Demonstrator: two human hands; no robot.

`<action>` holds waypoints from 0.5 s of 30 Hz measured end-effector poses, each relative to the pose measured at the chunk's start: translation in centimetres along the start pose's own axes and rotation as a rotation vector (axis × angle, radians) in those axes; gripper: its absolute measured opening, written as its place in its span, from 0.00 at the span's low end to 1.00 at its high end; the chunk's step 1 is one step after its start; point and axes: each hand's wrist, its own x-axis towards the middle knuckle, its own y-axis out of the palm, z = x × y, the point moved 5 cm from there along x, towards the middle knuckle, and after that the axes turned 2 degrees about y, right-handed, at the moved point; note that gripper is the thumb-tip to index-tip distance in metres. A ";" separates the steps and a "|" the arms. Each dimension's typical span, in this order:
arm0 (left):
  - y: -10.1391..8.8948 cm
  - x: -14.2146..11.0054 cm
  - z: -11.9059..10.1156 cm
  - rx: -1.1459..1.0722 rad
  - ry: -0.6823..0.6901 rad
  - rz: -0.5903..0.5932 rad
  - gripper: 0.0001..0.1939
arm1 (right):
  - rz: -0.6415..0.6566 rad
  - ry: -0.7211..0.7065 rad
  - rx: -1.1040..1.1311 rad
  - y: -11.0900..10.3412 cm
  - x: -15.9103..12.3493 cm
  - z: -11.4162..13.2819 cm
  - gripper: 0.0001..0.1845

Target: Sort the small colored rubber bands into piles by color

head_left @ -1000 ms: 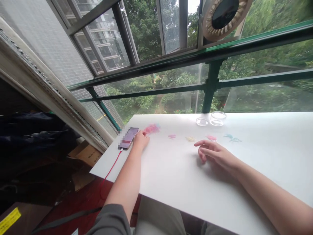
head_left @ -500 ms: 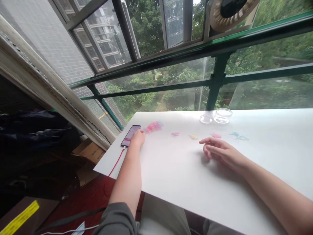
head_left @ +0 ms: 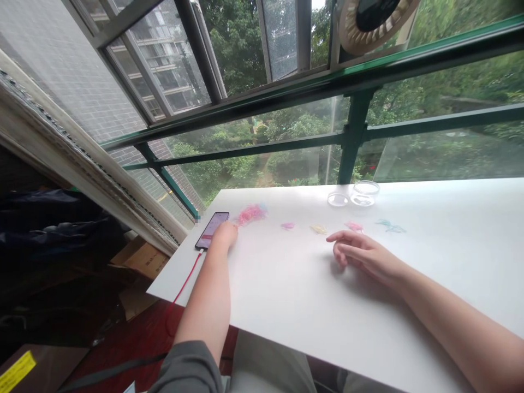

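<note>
My left hand (head_left: 224, 236) is over the right edge of a phone (head_left: 212, 229), close to a mixed pile of pink, red and blue thin strands that look like small rubber bands (head_left: 252, 213). Its fingers are mostly hidden behind the back of the hand. My right hand (head_left: 362, 254) hovers low over the table with loosely bent fingers apart and nothing in them. Just beyond it lie small separate heaps: purple bands (head_left: 287, 225), yellow bands (head_left: 318, 230), pink bands (head_left: 354, 226) and teal bands (head_left: 391, 225).
A clear round container (head_left: 365, 194) and a clear round lid (head_left: 338, 200) stand at the back of the white table (head_left: 282, 284). A red cable (head_left: 188, 277) runs from the phone over the table's left edge. Green railings (head_left: 254, 151) and windows border the far side.
The view shifts slightly. My left hand has moved from beside the phone and the band pile to over the phone's right edge. My right hand stays nearly still.
</note>
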 end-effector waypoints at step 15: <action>2.4 -9.0 -15.4 -0.471 0.961 0.118 0.07 | -0.003 -0.046 -0.110 0.4 0.4 0.6 0.18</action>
